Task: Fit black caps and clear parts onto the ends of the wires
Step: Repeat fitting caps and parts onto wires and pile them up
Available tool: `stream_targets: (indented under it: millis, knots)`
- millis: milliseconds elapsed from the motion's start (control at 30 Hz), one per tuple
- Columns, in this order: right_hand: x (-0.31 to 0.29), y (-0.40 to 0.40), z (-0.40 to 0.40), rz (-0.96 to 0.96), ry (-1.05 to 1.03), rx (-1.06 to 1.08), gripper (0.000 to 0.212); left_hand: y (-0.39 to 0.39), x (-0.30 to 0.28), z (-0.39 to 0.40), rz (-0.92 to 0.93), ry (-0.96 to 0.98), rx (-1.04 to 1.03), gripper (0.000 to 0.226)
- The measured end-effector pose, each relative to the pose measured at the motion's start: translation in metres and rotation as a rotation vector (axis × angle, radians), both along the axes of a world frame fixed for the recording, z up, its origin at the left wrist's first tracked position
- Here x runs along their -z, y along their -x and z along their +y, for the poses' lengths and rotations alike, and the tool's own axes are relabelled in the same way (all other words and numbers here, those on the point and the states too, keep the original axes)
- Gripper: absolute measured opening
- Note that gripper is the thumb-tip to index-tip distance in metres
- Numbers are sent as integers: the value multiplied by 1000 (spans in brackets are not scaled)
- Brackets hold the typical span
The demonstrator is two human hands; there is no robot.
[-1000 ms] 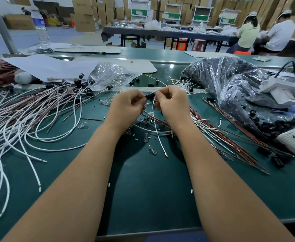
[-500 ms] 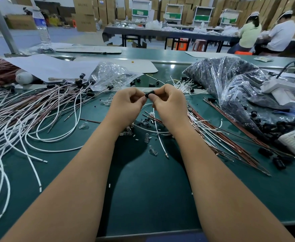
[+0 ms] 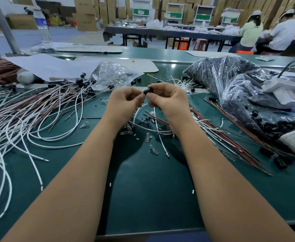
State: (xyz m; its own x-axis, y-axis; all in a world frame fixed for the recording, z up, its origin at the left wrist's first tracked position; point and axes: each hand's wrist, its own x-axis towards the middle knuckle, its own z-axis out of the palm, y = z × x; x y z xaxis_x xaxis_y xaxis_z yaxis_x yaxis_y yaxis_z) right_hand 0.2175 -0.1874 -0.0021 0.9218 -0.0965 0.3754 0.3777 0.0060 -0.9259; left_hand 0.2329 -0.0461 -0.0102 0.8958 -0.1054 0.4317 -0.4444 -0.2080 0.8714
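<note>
My left hand (image 3: 125, 100) and my right hand (image 3: 167, 99) meet above the green table (image 3: 143, 189), fingertips together. Between them they pinch a small black cap (image 3: 147, 91). A white wire (image 3: 158, 128) hangs down from under my right hand and ends at a metal tip on the table. Loose clear parts (image 3: 147, 137) and a black ring (image 3: 145, 122) lie just below my hands. Finished wires with black caps (image 3: 38, 109) fan out on the left.
A clear bag of clear parts (image 3: 113, 75) lies beyond my left hand. A large bag of black caps (image 3: 239, 84) spills at the right, with brown wires (image 3: 230, 137) beside it. White devices (image 3: 286, 91) sit far right. Two people work at a far table.
Both hands have lifted slightly and drawn closer, still working the black cap between the fingertips. The hanging white wire has swung a little.
</note>
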Motion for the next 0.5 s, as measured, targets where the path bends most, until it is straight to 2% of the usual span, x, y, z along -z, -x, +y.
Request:
stream_targets:
  millis: [133, 300, 400, 500]
  knots:
    - [0, 2, 5, -37, -31, -82, 24, 1, 0, 1, -36, 14, 43, 10]
    - [0, 3, 8, -44, -1, -106, 26, 3, -1, -1, -32, 42, 95, 30]
    - [-1, 3, 8, -52, 3, -92, 26, 3, 0, 0, -17, 59, 109, 30]
    - [-1, 3, 8, -35, -20, -53, 25, 3, 0, -1, -20, 78, 116, 19]
